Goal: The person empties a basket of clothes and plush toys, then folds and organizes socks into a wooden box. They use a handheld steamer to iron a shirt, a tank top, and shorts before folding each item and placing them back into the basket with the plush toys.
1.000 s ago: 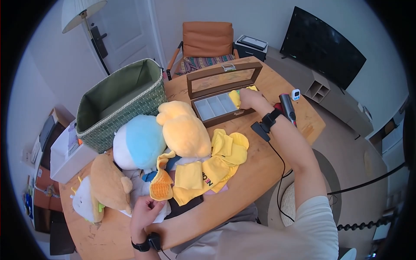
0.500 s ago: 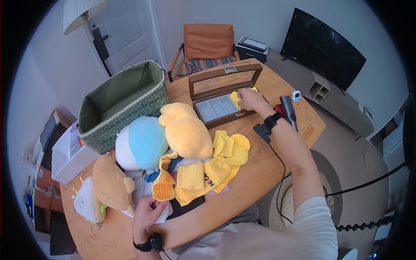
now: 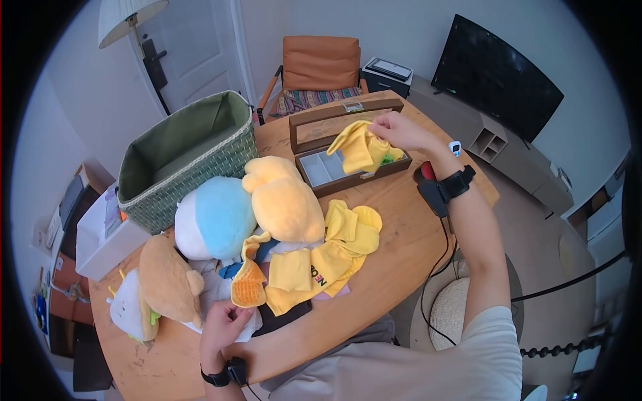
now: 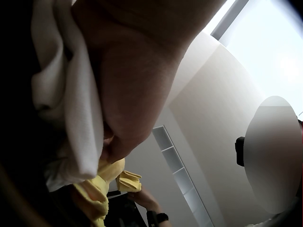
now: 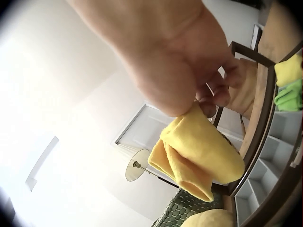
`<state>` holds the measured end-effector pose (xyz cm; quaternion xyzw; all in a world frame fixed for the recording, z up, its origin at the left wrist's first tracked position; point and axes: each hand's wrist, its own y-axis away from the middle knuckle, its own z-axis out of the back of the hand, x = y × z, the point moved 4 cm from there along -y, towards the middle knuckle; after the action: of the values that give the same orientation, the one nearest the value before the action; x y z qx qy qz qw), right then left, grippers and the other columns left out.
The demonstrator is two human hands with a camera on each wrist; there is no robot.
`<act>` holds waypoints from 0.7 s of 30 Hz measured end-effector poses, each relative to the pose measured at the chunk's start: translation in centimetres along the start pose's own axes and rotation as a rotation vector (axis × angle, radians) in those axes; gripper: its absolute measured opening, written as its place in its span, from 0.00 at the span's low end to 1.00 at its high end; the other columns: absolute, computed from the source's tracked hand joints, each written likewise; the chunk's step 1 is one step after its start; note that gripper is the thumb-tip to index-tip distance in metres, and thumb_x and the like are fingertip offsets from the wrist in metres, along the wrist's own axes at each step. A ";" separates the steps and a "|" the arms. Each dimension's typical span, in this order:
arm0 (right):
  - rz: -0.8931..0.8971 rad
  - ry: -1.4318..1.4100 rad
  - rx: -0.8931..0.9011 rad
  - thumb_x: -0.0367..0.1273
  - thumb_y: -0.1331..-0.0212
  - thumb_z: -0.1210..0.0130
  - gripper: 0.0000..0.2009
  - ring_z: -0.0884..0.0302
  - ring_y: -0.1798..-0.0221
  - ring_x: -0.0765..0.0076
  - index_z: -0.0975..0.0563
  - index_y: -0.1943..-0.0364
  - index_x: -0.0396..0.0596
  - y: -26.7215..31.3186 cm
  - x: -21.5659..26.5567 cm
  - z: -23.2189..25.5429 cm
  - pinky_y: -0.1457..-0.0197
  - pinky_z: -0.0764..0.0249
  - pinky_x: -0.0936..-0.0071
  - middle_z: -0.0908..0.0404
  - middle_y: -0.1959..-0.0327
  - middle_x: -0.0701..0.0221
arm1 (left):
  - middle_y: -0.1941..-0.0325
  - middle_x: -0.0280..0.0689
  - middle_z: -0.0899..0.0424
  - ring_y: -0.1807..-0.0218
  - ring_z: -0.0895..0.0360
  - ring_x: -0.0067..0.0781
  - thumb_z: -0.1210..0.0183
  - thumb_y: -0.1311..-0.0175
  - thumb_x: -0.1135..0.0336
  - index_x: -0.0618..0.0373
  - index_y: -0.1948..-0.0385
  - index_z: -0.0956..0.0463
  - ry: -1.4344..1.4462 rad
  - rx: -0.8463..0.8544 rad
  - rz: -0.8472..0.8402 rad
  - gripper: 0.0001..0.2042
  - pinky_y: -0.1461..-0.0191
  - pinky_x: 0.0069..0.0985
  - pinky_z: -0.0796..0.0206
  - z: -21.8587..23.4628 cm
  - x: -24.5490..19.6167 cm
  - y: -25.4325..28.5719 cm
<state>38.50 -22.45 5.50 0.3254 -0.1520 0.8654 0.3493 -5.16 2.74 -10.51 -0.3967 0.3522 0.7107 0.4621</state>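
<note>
Pinched in my right hand (image 3: 400, 131), a folded yellow sock (image 3: 360, 148) hangs over the brown compartment box (image 3: 349, 181), whose windowed lid stands open. In the right wrist view, thumb and fingertips grip the sock (image 5: 203, 146) at its upper edge. A green item (image 3: 388, 159) and another yellow piece (image 5: 289, 71) lie in the box's end compartments. My left hand (image 3: 224, 325) rests by the table's near edge against white cloth (image 4: 78, 109), fingers loosely curled. Just beyond it lies an orange waffle-textured piece (image 3: 249, 289) beside several yellow socks (image 3: 292, 271).
Plush toys, one blue and white (image 3: 215, 217), one yellow (image 3: 284, 207) and one tan (image 3: 170, 277), crowd the left half of the table. Behind them stand a green woven basket (image 3: 194, 184) and a white bin (image 3: 110, 234). A small white timer (image 3: 455, 148) is at the right.
My right hand has risen out of the box and drawn right, lifting the yellow sock from the compartments. The left hand stays where it was.
</note>
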 end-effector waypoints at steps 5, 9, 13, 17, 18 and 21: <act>-0.081 0.241 0.652 0.41 0.24 0.51 0.21 0.40 0.74 0.84 0.25 0.75 0.41 3.0 0.6 -2.4 0.68 0.37 0.79 0.33 0.79 0.82 | 0.85 0.21 0.36 0.79 0.42 0.11 0.35 0.32 0.67 0.62 0.79 0.27 0.032 0.009 0.012 0.15 0.78 0.21 0.49 0.0 0.0 0.0; 0.092 0.044 0.816 0.41 0.24 0.52 0.21 0.40 0.73 0.86 0.26 0.74 0.41 5.5 3.6 -3.1 0.67 0.38 0.80 0.33 0.79 0.85 | 0.84 0.21 0.36 0.79 0.42 0.10 0.35 0.32 0.68 0.62 0.79 0.28 0.044 0.016 0.002 0.15 0.78 0.20 0.49 -0.1 0.0 -0.1; 0.185 -0.174 0.583 0.43 0.23 0.52 0.20 0.43 0.76 0.90 0.20 0.69 0.45 5.8 6.2 -2.4 0.74 0.44 0.83 0.33 0.78 0.88 | 0.84 0.21 0.35 0.79 0.42 0.10 0.35 0.32 0.68 0.62 0.79 0.28 0.039 0.017 0.004 0.15 0.78 0.20 0.49 0.0 0.4 -0.1; 0.223 -0.299 0.601 0.43 0.23 0.52 0.19 0.42 0.74 0.91 0.20 0.66 0.42 6.1 7.3 -3.2 0.73 0.42 0.84 0.31 0.77 0.88 | 0.85 0.20 0.35 0.79 0.42 0.10 0.35 0.32 0.68 0.61 0.80 0.28 0.065 0.010 0.018 0.16 0.78 0.20 0.49 -0.2 0.3 -0.2; 0.212 -0.307 0.531 0.42 0.22 0.52 0.19 0.42 0.74 0.91 0.20 0.65 0.42 6.4 8.0 -3.3 0.72 0.42 0.84 0.31 0.76 0.88 | 0.85 0.20 0.35 0.79 0.42 0.10 0.35 0.33 0.67 0.61 0.80 0.28 0.073 0.004 0.029 0.16 0.78 0.20 0.49 -0.1 0.4 -0.1; 0.249 -0.363 0.452 0.42 0.22 0.53 0.19 0.41 0.73 0.91 0.20 0.64 0.41 6.0 9.3 -5.4 0.71 0.40 0.84 0.29 0.75 0.87 | 0.85 0.21 0.35 0.79 0.43 0.10 0.35 0.33 0.66 0.61 0.80 0.28 0.021 0.018 0.034 0.16 0.78 0.21 0.49 -0.1 -0.6 0.0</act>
<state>26.74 -19.33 7.54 0.5228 -0.0543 0.8413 0.1265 -5.01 2.45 -9.98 -0.3939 0.3703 0.7111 0.4496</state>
